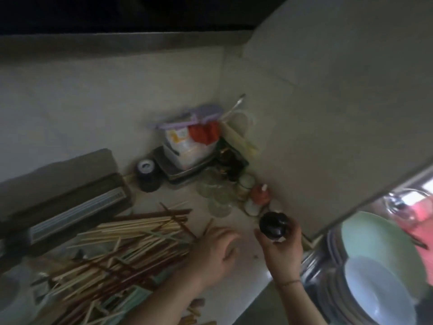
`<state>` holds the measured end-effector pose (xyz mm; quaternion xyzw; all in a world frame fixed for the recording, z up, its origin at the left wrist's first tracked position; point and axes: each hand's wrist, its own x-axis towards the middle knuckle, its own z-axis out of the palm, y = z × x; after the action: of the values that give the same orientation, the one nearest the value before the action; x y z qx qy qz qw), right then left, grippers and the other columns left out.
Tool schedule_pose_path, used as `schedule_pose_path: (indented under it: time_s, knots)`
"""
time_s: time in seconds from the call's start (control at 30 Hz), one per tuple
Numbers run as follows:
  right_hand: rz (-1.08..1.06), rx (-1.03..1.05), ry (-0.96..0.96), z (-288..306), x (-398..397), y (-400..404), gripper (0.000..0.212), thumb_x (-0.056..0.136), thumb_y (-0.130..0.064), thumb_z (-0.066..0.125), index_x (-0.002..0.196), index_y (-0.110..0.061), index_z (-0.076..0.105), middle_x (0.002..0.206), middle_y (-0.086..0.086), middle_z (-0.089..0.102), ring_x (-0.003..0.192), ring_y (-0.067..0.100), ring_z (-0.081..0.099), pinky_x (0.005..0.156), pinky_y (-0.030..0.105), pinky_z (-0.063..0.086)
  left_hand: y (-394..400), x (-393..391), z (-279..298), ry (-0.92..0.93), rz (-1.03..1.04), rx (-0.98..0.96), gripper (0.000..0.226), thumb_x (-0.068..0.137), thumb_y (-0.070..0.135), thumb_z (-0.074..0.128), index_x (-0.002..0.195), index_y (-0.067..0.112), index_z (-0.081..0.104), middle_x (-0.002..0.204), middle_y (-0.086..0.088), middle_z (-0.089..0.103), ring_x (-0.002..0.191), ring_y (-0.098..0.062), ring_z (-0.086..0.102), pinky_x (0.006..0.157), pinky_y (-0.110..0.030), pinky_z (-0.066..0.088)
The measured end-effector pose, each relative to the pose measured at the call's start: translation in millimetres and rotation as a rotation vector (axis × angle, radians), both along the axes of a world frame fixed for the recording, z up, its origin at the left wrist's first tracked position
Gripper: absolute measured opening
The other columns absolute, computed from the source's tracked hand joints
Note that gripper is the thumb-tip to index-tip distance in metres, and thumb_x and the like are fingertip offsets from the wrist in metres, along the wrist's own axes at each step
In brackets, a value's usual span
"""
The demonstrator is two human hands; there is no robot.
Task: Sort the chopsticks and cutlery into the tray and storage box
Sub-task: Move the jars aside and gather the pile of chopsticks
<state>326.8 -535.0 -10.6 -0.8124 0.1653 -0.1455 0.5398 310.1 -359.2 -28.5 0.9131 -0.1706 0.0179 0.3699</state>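
**Chopstick heap on the left, dark round thing held on the right**

At the far left a long dark box (63, 195) with a pale ribbed strip lies on the desk (236, 252); its near end runs out of view. Below it the chopsticks (131, 249), pale and dark red, lie in a crossed heap that spills off the lower edge; what they rest on is too blurred to name, and no cutlery can be made out.

The left hand (218, 249) hovers at the heap's right edge, fingers loosely curled, motion-blurred; whether it pinches a stick I cannot tell.

Behind, in the corner, a dark cup (148, 174) stands beside a lidded container (187, 141) with something red in it. Clear glasses (215, 198) and small jars (248, 193) crowd along the wall.

The right hand (280, 245) grips a dark round object (273, 225), its kind unclear. An open cupboard door (339, 102) hides much of the right side. Below it, stacked bowls (375, 266) sit partly cut off.
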Motion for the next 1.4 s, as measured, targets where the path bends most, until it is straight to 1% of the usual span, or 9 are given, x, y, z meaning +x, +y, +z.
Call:
schedule_pose_path:
  time_s: [0.13, 0.33, 0.53, 0.7, 0.8, 0.93, 1.03, 1.2, 1.4]
  knots:
    - [-0.091, -0.053, 0.014, -13, 11, -40, 0.063, 0.059, -0.012, 0.086, 0.111, -0.022, 0.052, 0.102, 0.001, 0.061, 0.093, 0.021, 0.060, 0.077, 0.027, 0.042, -54, 22, -3, 0.225, -0.038, 0.030, 0.058, 0.093, 0.033, 0.056, 0.146, 0.022, 0.037, 0.146, 0.003, 0.045, 0.132, -0.013, 0.042, 0.108, -0.021, 0.030]
    - [-0.131, -0.018, 0.068, -31, 23, -63, 0.063, 0.061, -0.011, 0.083, 0.114, -0.024, 0.052, 0.100, -0.003, 0.061, 0.092, 0.019, 0.059, 0.077, 0.026, 0.040, -95, 48, -6, 0.275, -0.062, 0.080, 0.080, 0.089, 0.027, 0.056, 0.154, 0.031, 0.008, 0.151, -0.005, 0.037, 0.133, -0.023, 0.042, 0.105, -0.032, 0.040]
    - [-0.083, -0.005, 0.083, -42, 33, -60, 0.064, 0.065, -0.006, 0.081, 0.122, -0.013, 0.055, 0.104, 0.001, 0.064, 0.096, 0.016, 0.059, 0.077, 0.020, 0.038, -108, 68, -2, 0.171, -0.026, -0.073, 0.069, 0.090, 0.013, 0.054, 0.151, 0.022, 0.023, 0.156, 0.002, 0.029, 0.141, -0.012, 0.030, 0.108, -0.011, 0.020]
    - [-0.070, -0.023, 0.106, -49, 36, -58, 0.053, 0.072, -0.006, 0.076, 0.119, -0.014, 0.054, 0.107, 0.007, 0.066, 0.100, 0.024, 0.062, 0.074, 0.019, 0.036, -112, 74, -6, 0.095, -0.100, -0.063, 0.067, 0.085, 0.014, 0.057, 0.148, 0.023, 0.033, 0.150, 0.002, 0.038, 0.136, -0.012, 0.036, 0.108, -0.018, 0.029]
    - [-0.032, -0.018, 0.084, -51, 37, -57, 0.047, 0.074, -0.007, 0.075, 0.111, -0.026, 0.052, 0.096, -0.006, 0.060, 0.091, 0.012, 0.058, 0.064, 0.011, 0.035, -113, 73, -10, 0.081, -0.124, -0.056, 0.068, 0.083, 0.014, 0.058, 0.146, 0.024, 0.036, 0.146, 0.002, 0.039, 0.132, -0.012, 0.038, 0.107, -0.020, 0.033]
    - [-0.012, 0.000, 0.067, -57, 36, -58, 0.050, 0.074, -0.012, 0.078, 0.116, -0.023, 0.054, 0.100, -0.008, 0.062, 0.093, 0.007, 0.058, 0.073, 0.017, 0.040, -114, 73, -17, 0.095, -0.109, -0.067, 0.068, 0.082, 0.013, 0.057, 0.146, 0.019, 0.036, 0.150, 0.000, 0.037, 0.137, -0.014, 0.036, 0.111, -0.021, 0.029]
    - [0.036, 0.009, 0.051, -63, 32, -64, 0.057, 0.066, -0.015, 0.077, 0.117, -0.024, 0.052, 0.104, -0.013, 0.061, 0.095, -0.003, 0.056, 0.076, 0.007, 0.042, -111, 70, -19, 0.111, -0.089, -0.066, 0.067, 0.085, 0.016, 0.057, 0.148, 0.021, 0.033, 0.152, 0.002, 0.034, 0.138, -0.011, 0.033, 0.113, -0.021, 0.028]
    - [-0.028, -0.218, 0.168, -84, 6, -63, 0.069, 0.058, -0.041, 0.075, 0.112, -0.003, 0.057, 0.106, 0.015, 0.057, 0.101, 0.035, 0.056, 0.088, 0.043, 0.046, -78, 53, -21, 0.118, -0.028, -0.084, 0.057, 0.083, 0.028, 0.048, 0.139, 0.023, 0.047, 0.139, 0.005, 0.045, 0.121, -0.009, 0.049, 0.103, -0.025, 0.041]
    - [0.265, -0.445, -0.204, -82, -37, 7, 0.021, 0.072, -0.037, 0.057, 0.088, -0.023, 0.055, 0.081, 0.003, 0.052, 0.072, 0.030, 0.054, 0.068, 0.036, 0.040, 1, 13, -2, 0.040, 0.100, -0.083, 0.033, 0.083, 0.024, 0.049, 0.110, 0.021, 0.068, 0.110, 0.007, 0.063, 0.102, -0.007, 0.056, 0.091, -0.016, 0.043]
